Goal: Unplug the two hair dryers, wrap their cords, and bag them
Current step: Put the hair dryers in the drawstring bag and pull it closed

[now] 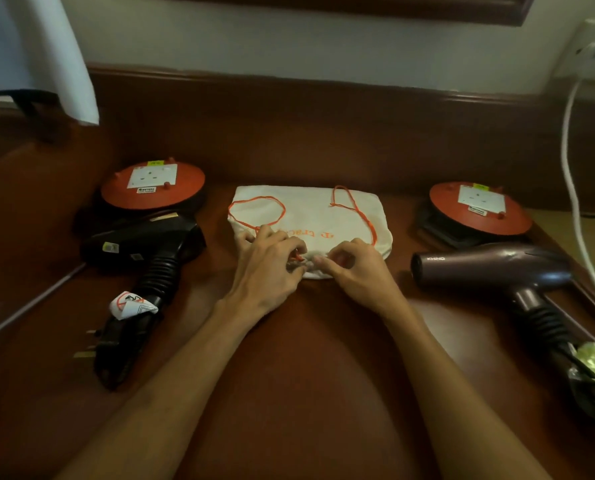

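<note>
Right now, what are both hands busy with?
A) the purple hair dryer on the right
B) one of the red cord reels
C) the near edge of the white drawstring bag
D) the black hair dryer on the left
C: the left hand and right hand both pinch the near edge of the white drawstring bag, while both dryers lie untouched on either side.

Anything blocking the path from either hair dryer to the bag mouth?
Nothing lies on the tabletop between the black hair dryer, the purple hair dryer and the white drawstring bag. But the bag's mouth is bunched closed under the left hand and right hand.
</note>
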A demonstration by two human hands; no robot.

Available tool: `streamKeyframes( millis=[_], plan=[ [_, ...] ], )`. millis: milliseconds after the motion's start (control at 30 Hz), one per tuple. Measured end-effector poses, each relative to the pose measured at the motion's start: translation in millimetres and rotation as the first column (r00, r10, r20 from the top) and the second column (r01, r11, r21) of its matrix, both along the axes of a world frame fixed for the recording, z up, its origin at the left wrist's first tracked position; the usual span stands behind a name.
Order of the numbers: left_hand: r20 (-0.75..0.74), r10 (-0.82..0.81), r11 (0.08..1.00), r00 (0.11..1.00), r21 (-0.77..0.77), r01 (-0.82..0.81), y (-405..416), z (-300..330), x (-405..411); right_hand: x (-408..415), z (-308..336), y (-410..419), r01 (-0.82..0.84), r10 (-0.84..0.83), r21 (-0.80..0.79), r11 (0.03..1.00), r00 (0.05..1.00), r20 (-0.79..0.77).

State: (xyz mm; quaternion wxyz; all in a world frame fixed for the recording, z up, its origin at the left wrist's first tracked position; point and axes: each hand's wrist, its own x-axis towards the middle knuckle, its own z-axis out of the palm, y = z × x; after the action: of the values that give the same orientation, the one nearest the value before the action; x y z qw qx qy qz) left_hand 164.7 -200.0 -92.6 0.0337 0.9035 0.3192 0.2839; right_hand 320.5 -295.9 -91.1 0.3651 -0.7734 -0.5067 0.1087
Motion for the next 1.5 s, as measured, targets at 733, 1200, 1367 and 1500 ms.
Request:
streamKeyframes(
  millis=[733, 1200, 1367, 1500],
  plan=[
    [-0.046, 0.066, 0.997, 0.997, -0.043, -0.068, -13, -7, 4, -21, -9, -3, 0.086, -0.077, 0.153, 0.985, 0.995, -0.068],
    [0.074, 0.162, 0.982, 0.984, 0.086, -0.168, -6, 4, 7, -25, -11, 8, 0.281, -0.3, 0.243, 0.929, 0.953, 0.046],
    [0.122, 0.291, 0.957, 0.949, -0.033, -0.29, 8, 8, -11, -6, -11, 2, 0.366, -0.352, 0.292, 0.884, 0.931, -0.099],
    [0.058, 0.181, 0.982, 0.982, -0.062, -0.178, 7, 2, -18, 6, -10, -5, 0.263, -0.249, 0.278, 0.924, 0.965, -0.086]
  ],
)
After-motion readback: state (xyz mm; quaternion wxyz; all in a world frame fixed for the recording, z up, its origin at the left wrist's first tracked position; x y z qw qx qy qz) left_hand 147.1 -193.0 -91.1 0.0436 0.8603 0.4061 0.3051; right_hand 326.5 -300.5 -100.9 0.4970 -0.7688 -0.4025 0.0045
